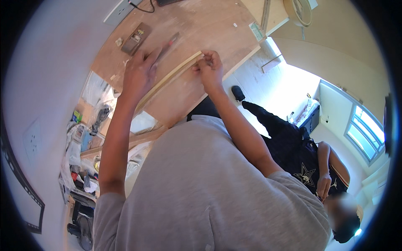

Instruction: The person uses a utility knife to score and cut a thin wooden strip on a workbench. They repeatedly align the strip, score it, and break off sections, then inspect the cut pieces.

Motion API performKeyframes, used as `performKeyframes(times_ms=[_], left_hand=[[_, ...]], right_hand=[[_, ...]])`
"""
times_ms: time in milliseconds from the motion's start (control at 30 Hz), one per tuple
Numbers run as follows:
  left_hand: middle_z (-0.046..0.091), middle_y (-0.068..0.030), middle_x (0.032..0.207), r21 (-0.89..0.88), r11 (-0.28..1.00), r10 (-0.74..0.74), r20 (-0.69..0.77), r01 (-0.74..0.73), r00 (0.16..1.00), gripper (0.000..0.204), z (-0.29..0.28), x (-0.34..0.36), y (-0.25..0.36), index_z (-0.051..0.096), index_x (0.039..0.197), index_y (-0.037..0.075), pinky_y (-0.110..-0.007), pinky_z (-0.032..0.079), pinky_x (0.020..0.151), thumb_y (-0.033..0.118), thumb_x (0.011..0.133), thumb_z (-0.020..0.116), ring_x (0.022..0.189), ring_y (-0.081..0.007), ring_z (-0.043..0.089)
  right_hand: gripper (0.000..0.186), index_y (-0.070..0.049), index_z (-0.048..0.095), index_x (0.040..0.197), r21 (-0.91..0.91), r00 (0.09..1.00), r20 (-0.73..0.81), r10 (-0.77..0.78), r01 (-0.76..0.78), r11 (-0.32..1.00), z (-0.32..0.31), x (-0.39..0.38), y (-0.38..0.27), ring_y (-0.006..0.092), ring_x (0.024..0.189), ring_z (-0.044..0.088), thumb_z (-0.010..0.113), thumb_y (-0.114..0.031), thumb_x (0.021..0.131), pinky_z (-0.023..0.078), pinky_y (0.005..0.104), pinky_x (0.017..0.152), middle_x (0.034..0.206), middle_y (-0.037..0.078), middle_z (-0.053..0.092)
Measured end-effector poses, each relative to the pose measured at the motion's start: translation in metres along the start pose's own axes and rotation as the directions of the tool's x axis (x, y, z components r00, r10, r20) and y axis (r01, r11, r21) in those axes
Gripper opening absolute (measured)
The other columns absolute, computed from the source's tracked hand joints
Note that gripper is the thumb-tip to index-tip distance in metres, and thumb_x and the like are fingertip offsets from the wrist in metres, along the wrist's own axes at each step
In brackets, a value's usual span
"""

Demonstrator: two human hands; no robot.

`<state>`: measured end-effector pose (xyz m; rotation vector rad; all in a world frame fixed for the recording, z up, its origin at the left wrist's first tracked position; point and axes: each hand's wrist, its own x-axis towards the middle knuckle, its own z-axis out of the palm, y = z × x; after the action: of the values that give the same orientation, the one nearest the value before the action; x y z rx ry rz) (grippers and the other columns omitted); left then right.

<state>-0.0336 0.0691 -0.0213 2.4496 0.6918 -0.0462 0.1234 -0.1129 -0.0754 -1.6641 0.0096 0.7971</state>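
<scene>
A long, narrow wooden strip runs diagonally over the wooden tabletop, its lower end passing behind my left forearm. My right hand pinches the strip's far end between thumb and fingers. To the left of the strip is my left hand, slightly blurred, its fingers closed at a slim grey tool with a red spot. The tool points away from me; motion blur hides its exact kind. Beyond that hand, a wooden block-shaped hand plane rests on the tabletop.
A black cable and wall socket are at the table's far left. A round wooden ring sits far right. Cluttered shelves with bags and tools lie below left. Another person in black is close on my right.
</scene>
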Motion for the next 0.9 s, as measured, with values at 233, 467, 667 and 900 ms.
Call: performKeyframes(times_ms=[233, 467, 667, 900], left_hand=[[0.059, -0.0167, 0.131, 0.125, 0.991, 0.085, -0.267, -0.054, 0.960, 0.059, 0.025, -0.009, -0.007, 0.058, 0.147, 0.011, -0.045, 0.048, 0.101, 0.011, 0.090, 0.074, 0.120, -0.0363, 0.059], [0.066, -0.0202, 0.111, -0.188, 0.977, -0.103, -0.020, 0.098, 0.994, 0.038, 0.022, -0.105, 0.002, 0.069, 0.125, 0.000, -0.045, 0.052, 0.093, 0.011, 0.089, 0.075, 0.105, -0.0392, 0.065], [0.070, -0.0184, 0.103, -0.222, 0.960, -0.165, 0.038, 0.170, 0.985, 0.025, 0.045, -0.113, -0.001, 0.076, 0.111, 0.001, -0.041, 0.054, 0.086, 0.005, 0.086, 0.074, 0.095, -0.0354, 0.069], [0.078, -0.0120, 0.102, -0.419, 0.823, -0.221, 0.386, 0.383, 0.896, 0.026, 0.032, -0.084, -0.024, 0.077, 0.114, -0.001, -0.034, 0.054, 0.089, 0.001, 0.087, 0.074, 0.095, -0.0201, 0.071]], right_hand=[[0.029, 0.000, 0.058, 0.125, 0.059, 0.997, -0.016, 0.069, -0.068, 0.996, -0.015, -0.001, 0.004, 0.0156, 0.073, 0.069, 0.064, -0.002, 0.097, 0.060, 0.0292, 0.064, 0.101, 0.009, 0.065], [0.027, -0.003, 0.066, 0.122, 0.130, 0.985, 0.113, 0.133, -0.147, 0.981, -0.042, -0.010, 0.004, 0.0120, 0.070, 0.064, 0.060, -0.005, 0.096, 0.056, 0.0281, 0.062, 0.102, 0.006, 0.069], [0.031, -0.002, 0.062, 0.127, 0.045, 0.972, 0.198, 0.123, -0.134, 0.990, -0.057, -0.017, 0.008, 0.0139, 0.073, 0.067, 0.060, -0.005, 0.096, 0.059, 0.0297, 0.064, 0.103, 0.006, 0.069], [0.033, -0.003, 0.059, 0.128, 0.066, 0.933, 0.352, 0.071, -0.101, 0.993, -0.075, -0.011, 0.003, 0.0157, 0.081, 0.069, 0.061, -0.005, 0.096, 0.059, 0.0320, 0.071, 0.107, 0.007, 0.069]])
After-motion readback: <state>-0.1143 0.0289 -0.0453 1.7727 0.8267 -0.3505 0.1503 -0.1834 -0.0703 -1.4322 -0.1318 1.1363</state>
